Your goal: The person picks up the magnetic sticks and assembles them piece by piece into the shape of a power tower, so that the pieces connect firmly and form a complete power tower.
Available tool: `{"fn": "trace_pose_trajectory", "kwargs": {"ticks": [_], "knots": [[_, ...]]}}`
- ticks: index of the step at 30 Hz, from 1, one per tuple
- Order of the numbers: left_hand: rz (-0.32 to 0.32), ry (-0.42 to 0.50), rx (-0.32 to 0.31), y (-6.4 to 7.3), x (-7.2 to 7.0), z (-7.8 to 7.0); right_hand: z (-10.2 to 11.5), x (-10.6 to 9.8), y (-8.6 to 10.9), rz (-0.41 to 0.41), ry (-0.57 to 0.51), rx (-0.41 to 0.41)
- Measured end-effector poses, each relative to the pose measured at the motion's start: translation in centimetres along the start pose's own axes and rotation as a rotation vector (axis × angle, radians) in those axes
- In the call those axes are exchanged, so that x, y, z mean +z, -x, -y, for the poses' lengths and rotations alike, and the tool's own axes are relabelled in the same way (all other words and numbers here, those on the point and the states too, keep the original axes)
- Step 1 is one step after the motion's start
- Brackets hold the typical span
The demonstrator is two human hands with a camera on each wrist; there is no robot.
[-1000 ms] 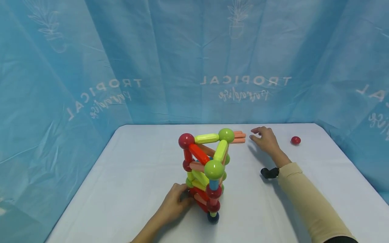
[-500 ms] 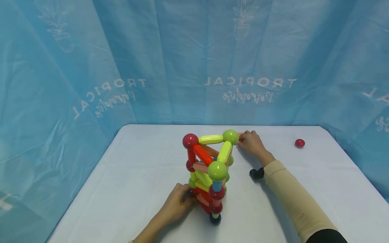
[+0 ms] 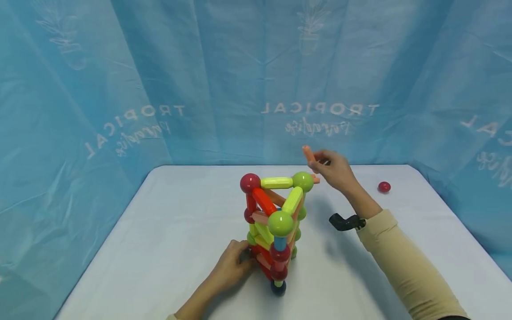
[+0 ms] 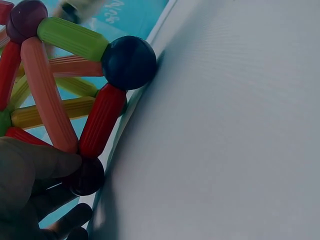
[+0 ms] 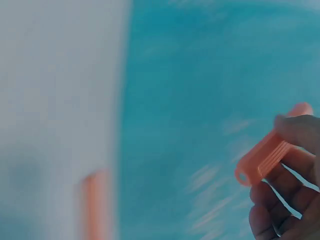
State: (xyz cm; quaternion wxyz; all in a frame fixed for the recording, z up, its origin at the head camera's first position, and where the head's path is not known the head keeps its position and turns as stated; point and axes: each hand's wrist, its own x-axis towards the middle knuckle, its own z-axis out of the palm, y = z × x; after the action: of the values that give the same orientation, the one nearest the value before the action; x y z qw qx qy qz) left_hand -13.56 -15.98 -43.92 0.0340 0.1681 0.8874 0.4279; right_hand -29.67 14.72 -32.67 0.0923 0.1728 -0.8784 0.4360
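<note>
A tower of coloured rods and balls (image 3: 281, 223) stands on the table, with red, green and yellow-green parts and a dark blue ball (image 4: 129, 62) at a bottom corner. My left hand (image 3: 230, 269) is at the tower's lower left; in the left wrist view its thumb and fingers grip a dark corner ball (image 4: 89, 178) at the base. Beyond the tower, my right hand (image 3: 335, 171) is raised over the far table edge and pinches an orange ribbed rod (image 5: 262, 159) between thumb and fingers. That rod (image 3: 308, 154) tilts up to the left in the head view.
More orange rod (image 3: 316, 179) shows on the table behind the tower's top green ball, mostly hidden by it. A loose red ball (image 3: 384, 187) lies at the far right of the white table (image 3: 180, 213). Blue printed sheeting (image 3: 224, 89) hangs around the table's back and sides.
My right hand reached left to the orange rods behind the tower, took hold of one and lifted it. The left hand stays at the tower's base.
</note>
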Motion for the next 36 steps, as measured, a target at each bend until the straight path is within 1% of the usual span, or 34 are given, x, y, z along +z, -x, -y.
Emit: {"fn": "trace_pose_trajectory", "kwargs": {"ticks": [3,5,7,8,10,13,15,16,18,23,30,33,36], "knots": [[0.003,-0.004,-0.004,-0.2,0.1,0.1,5.5,-1.8,0.6,-0.03,-0.245,-0.128],[0.007,-0.001,-0.013,-0.4,0.2,0.2,8.8,-2.5,1.0,-0.01,-0.407,-0.229],[0.014,0.001,-0.023,-0.6,0.2,0.2,11.6,-2.8,1.5,0.026,-0.511,-0.319],[0.017,0.005,-0.025,-0.7,0.2,0.2,12.8,-2.9,1.8,0.049,-0.545,-0.361],[0.02,0.01,-0.023,-0.8,0.2,0.2,14.6,-2.8,2.1,0.095,-0.575,-0.441],[0.024,0.016,-0.009,-0.9,0.2,0.2,16.5,-2.4,2.5,0.151,-0.547,-0.525],[0.021,0.016,-0.003,-1.0,0.3,0.3,17.2,-2.1,2.4,0.183,-0.506,-0.564],[0.02,0.015,0.001,-1.1,0.3,0.3,17.4,-1.9,2.3,0.191,-0.479,-0.564],[0.017,0.013,0.002,-1.1,0.4,0.3,17.6,-1.6,2.1,0.204,-0.419,-0.551],[0.023,0.016,-0.009,-1.3,0.5,0.5,17.6,-1.2,1.9,0.238,-0.339,-0.498],[0.029,0.023,-0.017,-1.3,0.4,0.3,17.9,-1.2,1.8,0.259,-0.285,-0.486],[0.038,0.035,-0.031,-1.3,0.4,0.3,18.1,-1.3,1.8,0.272,-0.276,-0.488],[0.044,0.038,-0.045,-1.3,0.5,0.2,17.7,-1.7,1.8,0.266,-0.28,-0.477]]}}
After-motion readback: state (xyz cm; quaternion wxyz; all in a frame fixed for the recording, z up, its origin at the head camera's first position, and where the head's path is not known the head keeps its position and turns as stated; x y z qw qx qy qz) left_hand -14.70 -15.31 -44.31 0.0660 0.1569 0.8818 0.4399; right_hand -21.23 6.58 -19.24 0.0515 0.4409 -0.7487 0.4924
